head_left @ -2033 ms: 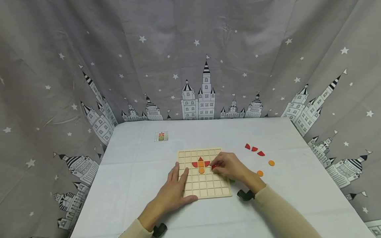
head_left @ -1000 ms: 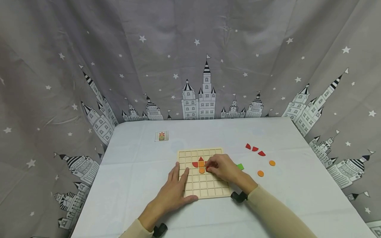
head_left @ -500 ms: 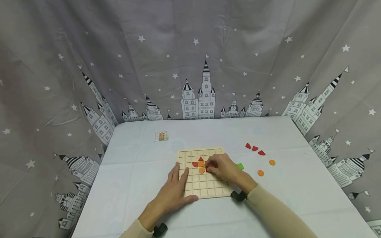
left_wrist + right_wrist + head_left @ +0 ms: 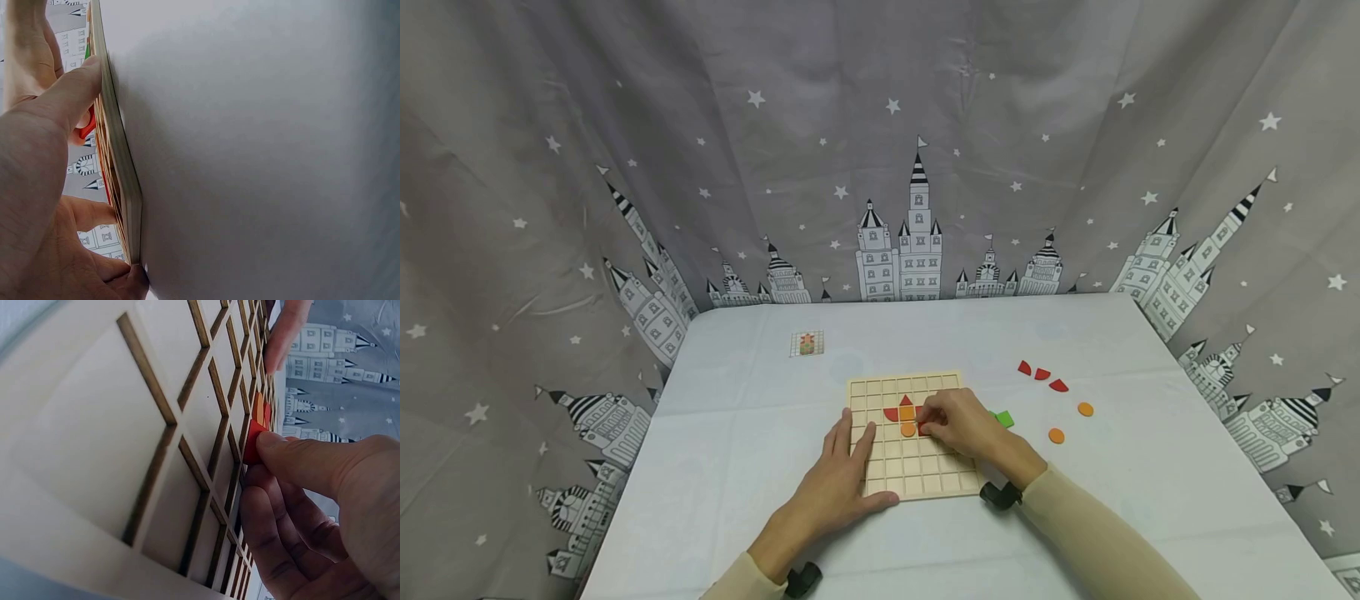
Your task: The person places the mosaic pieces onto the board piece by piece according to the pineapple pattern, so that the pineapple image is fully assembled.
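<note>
A wooden grid board [image 4: 932, 483] lies mid-table. My left hand [image 4: 835, 479] rests along its left side with spread fingers, the thumb at the near edge. Between thumb and fingers, my right hand [image 4: 958, 423] pinches a small red tile [image 4: 253, 442], right at a cell just right of the orange disc [image 4: 908, 430]. Above that disc sits an orange square [image 4: 907, 413], topped by a red triangle [image 4: 906, 401]. A red quarter-circle [image 4: 891, 414] flanks the square on its left; the red on its right is mostly hidden by my right fingers.
Right of the board lie green squares [image 4: 1005, 419], partly behind my right hand. Farther right are two loose orange discs [image 4: 1056, 436] and several red quarter-circles [image 4: 1042, 374]. A small pattern card [image 4: 807, 343] lies at the back left of the white-covered table [image 4: 737, 433].
Over the first second my right hand moved left across the board with the red tile, uncovering green at the right. Since then it has barely shifted. My left hand has stayed in place.
</note>
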The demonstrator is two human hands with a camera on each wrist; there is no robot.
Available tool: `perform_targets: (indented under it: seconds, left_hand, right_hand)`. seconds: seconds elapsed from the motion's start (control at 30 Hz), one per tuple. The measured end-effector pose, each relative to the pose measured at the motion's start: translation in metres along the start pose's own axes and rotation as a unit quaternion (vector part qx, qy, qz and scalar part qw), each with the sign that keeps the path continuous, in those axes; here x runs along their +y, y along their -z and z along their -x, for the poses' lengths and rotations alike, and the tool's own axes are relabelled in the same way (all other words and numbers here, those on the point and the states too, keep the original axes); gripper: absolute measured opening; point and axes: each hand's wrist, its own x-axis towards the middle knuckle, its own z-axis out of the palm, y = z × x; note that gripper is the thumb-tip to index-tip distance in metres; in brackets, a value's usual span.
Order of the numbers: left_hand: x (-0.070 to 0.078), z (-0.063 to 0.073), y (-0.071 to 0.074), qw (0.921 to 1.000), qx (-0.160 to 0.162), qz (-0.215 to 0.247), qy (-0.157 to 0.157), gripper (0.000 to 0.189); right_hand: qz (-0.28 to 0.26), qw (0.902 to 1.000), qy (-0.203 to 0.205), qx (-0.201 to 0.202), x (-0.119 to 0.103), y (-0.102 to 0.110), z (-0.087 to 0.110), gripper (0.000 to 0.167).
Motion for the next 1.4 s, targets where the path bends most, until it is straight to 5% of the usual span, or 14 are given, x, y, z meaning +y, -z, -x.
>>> perform_targets:
  seconds: [1.4]
  left_hand:
    - [-0.0023,-0.0006,-0.0025,1.0000,0.002,-0.004,-0.001,0.122]
  right_hand:
    - [0.028,0.9995,-0.011,-0.002,0.0004,0.0011,0.0018,0.005]
